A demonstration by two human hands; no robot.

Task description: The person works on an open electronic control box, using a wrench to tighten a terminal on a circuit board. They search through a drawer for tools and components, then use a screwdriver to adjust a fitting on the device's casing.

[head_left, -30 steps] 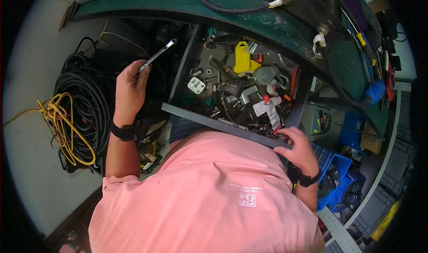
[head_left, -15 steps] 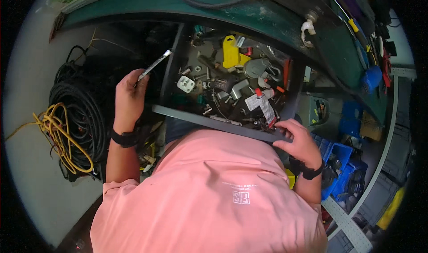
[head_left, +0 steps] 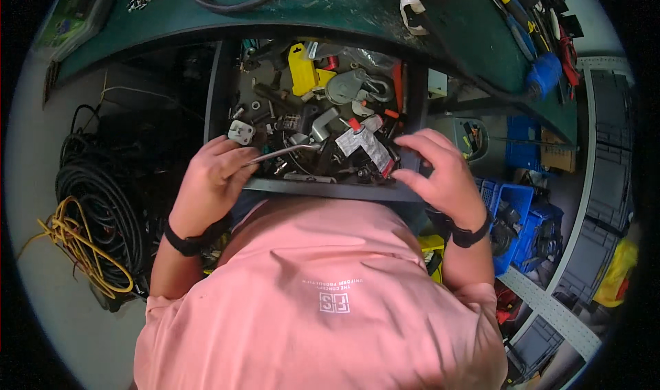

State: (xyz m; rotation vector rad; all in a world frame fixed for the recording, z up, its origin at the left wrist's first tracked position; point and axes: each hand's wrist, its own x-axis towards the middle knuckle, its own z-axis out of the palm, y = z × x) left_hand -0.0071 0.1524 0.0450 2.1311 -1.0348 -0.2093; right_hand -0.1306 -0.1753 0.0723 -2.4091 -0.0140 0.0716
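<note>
My left hand (head_left: 214, 180) is closed round one end of a slim metal wrench (head_left: 280, 153). The wrench points right over the front of an open drawer (head_left: 337, 190) full of loose hardware. Beside my left fingers lies a white plug adapter (head_left: 241, 132). My right hand (head_left: 445, 173) hovers by the drawer's right front corner, thumb and fingers apart, holding nothing. Close to it are a crumpled silvery-white wrapper (head_left: 364, 146) and a red-tipped piece. Farther back in the drawer sit a yellow plastic holder (head_left: 301, 72) and a grey pulley block with a hook (head_left: 350, 87).
A green workbench top (head_left: 275, 8) overhangs the drawer's back. Black coiled cable (head_left: 103, 197) and a yellow rope (head_left: 75, 239) lie at left. Blue bins (head_left: 514, 218) and a pale metal shelf frame (head_left: 584, 204) stand at right, and hand tools hang at the upper right.
My left hand has moved from outside the drawer's left side to over its front, swinging the wrench across the contents. My right hand has come off the drawer's front edge and opened.
</note>
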